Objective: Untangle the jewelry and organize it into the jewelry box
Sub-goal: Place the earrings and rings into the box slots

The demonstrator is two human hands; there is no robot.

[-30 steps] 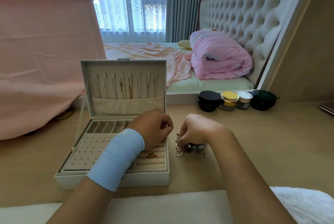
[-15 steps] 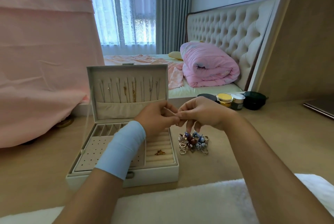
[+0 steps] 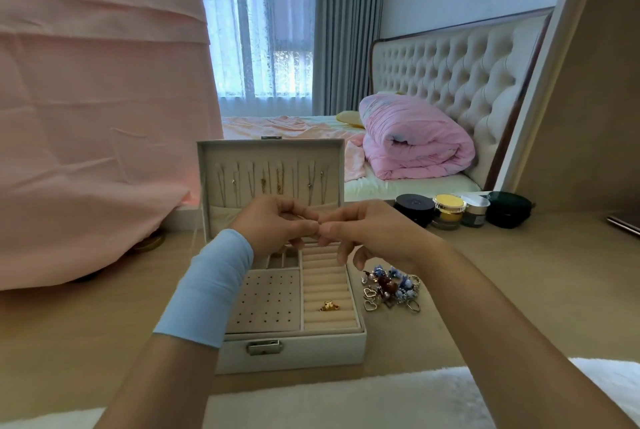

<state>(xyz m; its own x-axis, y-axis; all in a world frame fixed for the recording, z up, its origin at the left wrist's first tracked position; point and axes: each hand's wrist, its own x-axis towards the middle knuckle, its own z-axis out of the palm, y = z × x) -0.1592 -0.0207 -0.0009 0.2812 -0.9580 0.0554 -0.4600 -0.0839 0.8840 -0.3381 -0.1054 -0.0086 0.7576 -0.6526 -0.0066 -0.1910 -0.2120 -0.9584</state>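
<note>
A white jewelry box [image 3: 294, 352] stands open on the wooden floor, with several thin necklaces hanging inside its lid [image 3: 272, 176]. A gold ring [image 3: 329, 306] sits in the box's ring rolls. To the right of the box lies a tangled pile of jewelry [image 3: 391, 288] with silver hearts and blue and brown beads. My left hand [image 3: 273, 226] and my right hand [image 3: 367, 231] meet fingertip to fingertip above the box and pinch a tiny piece of jewelry between them; the piece is too small to make out.
Several cosmetic jars [image 3: 448, 210] stand on the floor behind the pile. A bed with a pink duvet [image 3: 415, 141] lies beyond. Pink cloth [image 3: 97, 117] hangs at the left. A white fluffy rug [image 3: 346, 401] lies at the near edge.
Both hands rose from the pile and the box to meet in the air above the box. They now pinch a small piece between them. The view has shifted slightly.
</note>
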